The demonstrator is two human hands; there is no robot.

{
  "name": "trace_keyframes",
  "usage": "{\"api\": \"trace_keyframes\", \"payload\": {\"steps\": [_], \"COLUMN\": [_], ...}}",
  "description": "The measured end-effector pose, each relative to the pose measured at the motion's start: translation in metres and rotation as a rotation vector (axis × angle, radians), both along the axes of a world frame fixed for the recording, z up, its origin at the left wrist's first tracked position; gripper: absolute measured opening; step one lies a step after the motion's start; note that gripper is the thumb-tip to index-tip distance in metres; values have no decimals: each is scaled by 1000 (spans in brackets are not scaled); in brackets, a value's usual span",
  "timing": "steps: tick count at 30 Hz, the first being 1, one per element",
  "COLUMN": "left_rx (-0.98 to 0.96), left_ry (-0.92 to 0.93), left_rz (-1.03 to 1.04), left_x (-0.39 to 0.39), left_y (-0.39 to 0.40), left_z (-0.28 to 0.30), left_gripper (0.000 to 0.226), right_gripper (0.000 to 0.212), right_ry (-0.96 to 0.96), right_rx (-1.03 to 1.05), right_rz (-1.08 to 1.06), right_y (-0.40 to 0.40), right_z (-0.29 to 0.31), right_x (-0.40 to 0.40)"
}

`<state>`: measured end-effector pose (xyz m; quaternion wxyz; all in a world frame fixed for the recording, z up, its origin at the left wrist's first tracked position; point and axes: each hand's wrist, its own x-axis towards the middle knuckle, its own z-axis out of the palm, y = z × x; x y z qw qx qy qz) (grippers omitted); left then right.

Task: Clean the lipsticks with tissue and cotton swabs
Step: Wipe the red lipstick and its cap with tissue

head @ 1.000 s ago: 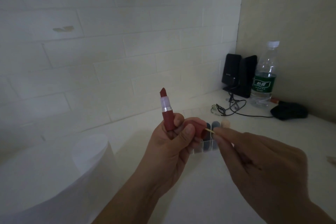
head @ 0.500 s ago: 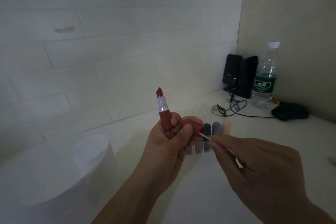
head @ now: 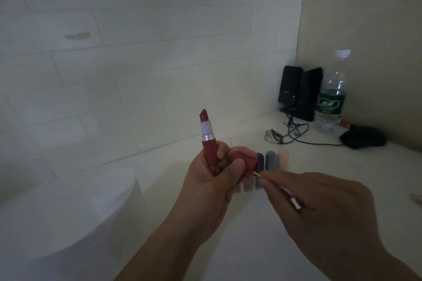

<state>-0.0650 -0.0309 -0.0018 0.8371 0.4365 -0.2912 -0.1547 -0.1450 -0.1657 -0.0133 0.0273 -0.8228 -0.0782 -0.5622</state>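
We start with the largest thing, the white table [head: 262, 246], which runs to the tiled wall and carries everything else; at its near left corner stands a big white tissue roll [head: 75, 210], untouched as far as we can tell. Far right, well apart from our work, stand a clear water bottle [head: 331, 96] with a green label whose white characters are too blurred for us to read, two black speakers [head: 299, 91] with a faint mark we cannot make out, a tangle of cable [head: 294, 132] and a dark pouch [head: 363, 138]. Just behind our hands sits a clear holder [head: 249, 186] with three more lipsticks [head: 271, 159] upright in it, two dark and one pale. Our left hand [head: 212, 191] grips the open red lipstick [head: 208, 139] upright, bullet twisted up, and also pinches its cap [head: 244, 161] sideways between thumb and fingers. Our right hand [head: 319, 207] pinches a cotton swab [head: 259, 174], whose tip touches the mouth of the cap. We judge that we are cleaning inside the cap of the first lipstick, so the task looks early: the tissue work and the three waiting lipsticks seem left to do.
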Motion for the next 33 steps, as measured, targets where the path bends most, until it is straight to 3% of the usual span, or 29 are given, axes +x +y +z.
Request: {"api": "trace_keyframes", "payload": {"steps": [2, 6, 9, 13, 16, 18, 24, 28, 33], "left_rx": [13, 39, 25, -28, -58, -49, -5, 62, 103], "left_ry": [-12, -26, -2, 53, 66, 59, 11, -43, -85], "left_rz": [-18, -9, 18, 31, 39, 58, 95, 112, 129], "left_x": [-2, -2, -1, 0, 1, 2, 2, 4, 3], "left_y": [-1, -1, 0, 0, 1, 1, 0, 0, 0], "left_z": [-1, 0, 0, 2, 3, 3, 1, -2, -2], "left_gripper": [22, 22, 20, 21, 23, 22, 20, 19, 20], "right_gripper": [37, 22, 32, 47, 31, 23, 31, 22, 26], "right_ry": [60, 122, 209, 184, 391, 478, 361, 275, 372], "right_rx": [137, 255, 150, 15, 298, 417, 315, 298, 222], "right_rz": [64, 58, 28, 89, 210, 183, 160, 156, 124], "right_y": [-4, -7, -9, -8, -11, -15, -16, -13, -11], "right_z": [2, 8, 8, 8, 18, 18, 18, 22, 18], "right_x": [-2, -8, -8, -1, -9, -13, -14, -12, -12]}}
